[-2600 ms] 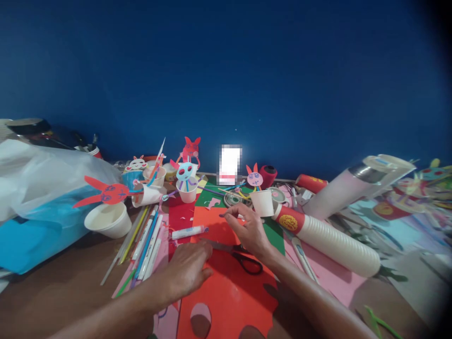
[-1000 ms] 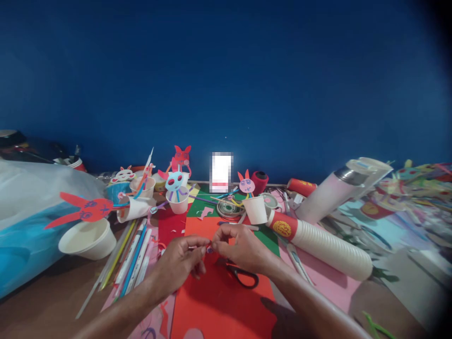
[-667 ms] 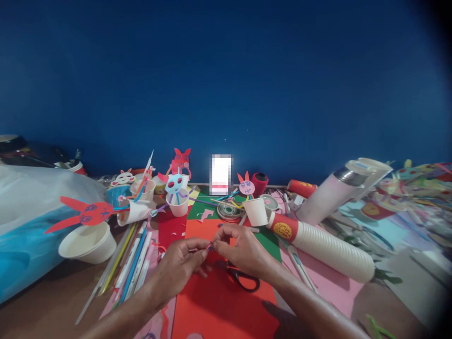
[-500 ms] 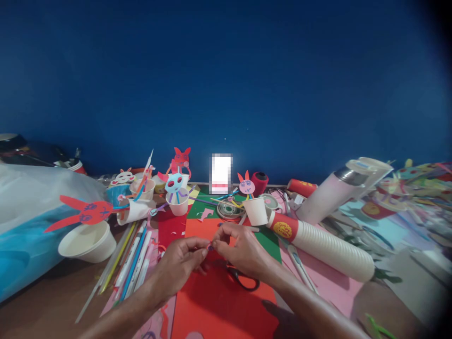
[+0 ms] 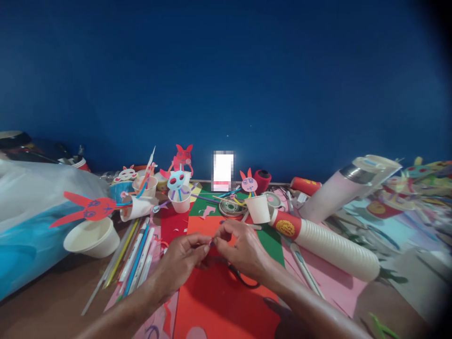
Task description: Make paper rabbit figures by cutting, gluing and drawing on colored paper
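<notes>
Small red-and-blue piece (image 5: 212, 243) sits at fingertip level between both hands, above the orange-red paper sheet (image 5: 226, 306); too covered to identify. Taking the piece as the dial centre: left hand (image 5: 187, 254) at 8 to 9 o'clock, right hand (image 5: 244, 246) at 3 o'clock. Neither hand is nearer; each appears to grip the piece in a thumb-and-finger pinch. Its long axis cannot be read, the fingertips hiding most of it. Scissors (image 5: 244, 284) lie between 4 and 5 o'clock, partly under the right hand. Count: hands, 2; pinched piece, 1; scissors, 1; flask (image 5: 325, 200), 1, tilted, 2 o'clock; nested cup stack (image 5: 335, 246), 1, 3 o'clock. Paper animal faces in the near cluster, 5: red long-eared face (image 5: 99, 208) between 9 and 10, white face (image 5: 126, 175) at 10, pale-blue face (image 5: 177, 180) and red short-eared face (image 5: 184, 154) at 11, pink face (image 5: 249, 184) at 1. Markers (image 5: 139, 247) at 9 o'clock overlap; no sure count.
</notes>
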Available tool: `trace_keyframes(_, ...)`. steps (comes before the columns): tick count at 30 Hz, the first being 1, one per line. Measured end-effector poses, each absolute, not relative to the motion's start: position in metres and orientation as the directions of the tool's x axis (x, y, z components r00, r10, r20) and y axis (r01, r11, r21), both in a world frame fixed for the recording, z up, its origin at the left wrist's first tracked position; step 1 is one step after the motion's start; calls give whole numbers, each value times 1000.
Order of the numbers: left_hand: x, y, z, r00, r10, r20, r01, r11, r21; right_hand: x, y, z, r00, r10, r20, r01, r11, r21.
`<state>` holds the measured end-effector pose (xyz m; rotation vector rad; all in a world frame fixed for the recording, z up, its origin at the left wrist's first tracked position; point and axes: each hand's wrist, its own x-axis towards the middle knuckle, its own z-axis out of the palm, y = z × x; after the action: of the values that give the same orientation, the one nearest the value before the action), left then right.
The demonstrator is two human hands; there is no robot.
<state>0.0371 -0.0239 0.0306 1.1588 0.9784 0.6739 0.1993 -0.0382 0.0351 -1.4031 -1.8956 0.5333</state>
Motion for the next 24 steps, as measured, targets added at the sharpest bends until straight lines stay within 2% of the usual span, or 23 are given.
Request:
trace_keyframes(14,35,-23,21,481,848,-221,19,241,970,196,-40,32,-149,921,360,704,354,-615)
trace_keyframes(24,36,-26,22,445,862,-245,29,259,965,194,-38,27,-132,932,336,721,323,-613)
